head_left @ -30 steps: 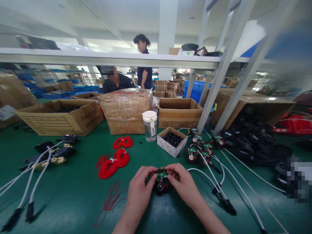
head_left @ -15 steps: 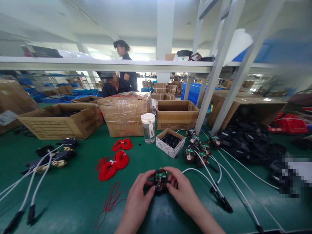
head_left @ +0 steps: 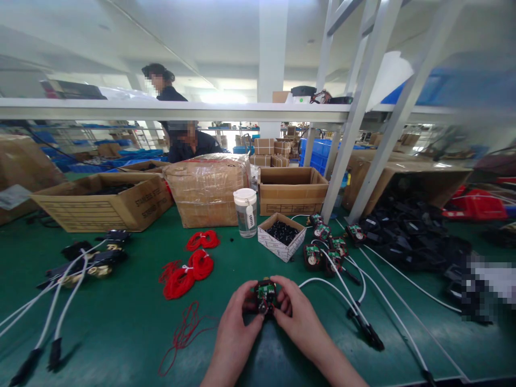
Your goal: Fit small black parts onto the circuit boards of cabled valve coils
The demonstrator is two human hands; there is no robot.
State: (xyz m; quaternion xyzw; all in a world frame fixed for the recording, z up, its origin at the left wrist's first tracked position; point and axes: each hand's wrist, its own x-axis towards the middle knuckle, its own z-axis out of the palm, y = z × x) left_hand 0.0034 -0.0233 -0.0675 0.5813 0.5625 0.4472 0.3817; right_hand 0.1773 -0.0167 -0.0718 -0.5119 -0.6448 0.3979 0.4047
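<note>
A small black module with a green circuit board is held between both hands just above the green table. My left hand grips its left side, fingers curled round it. From the right, my right hand pinches the same module. A white cable runs off to the right of my right hand. Loose red wire lies on the table left of my left hand.
Red wire coils lie ahead left. A white-lidded jar and a small box of black parts stand ahead. More board modules with white cables lie right. Cardboard boxes line the back. Two people are behind the shelf.
My hands and the module have drawn slightly closer together and nearer to me. The standing person behind the shelf has walked to the left.
</note>
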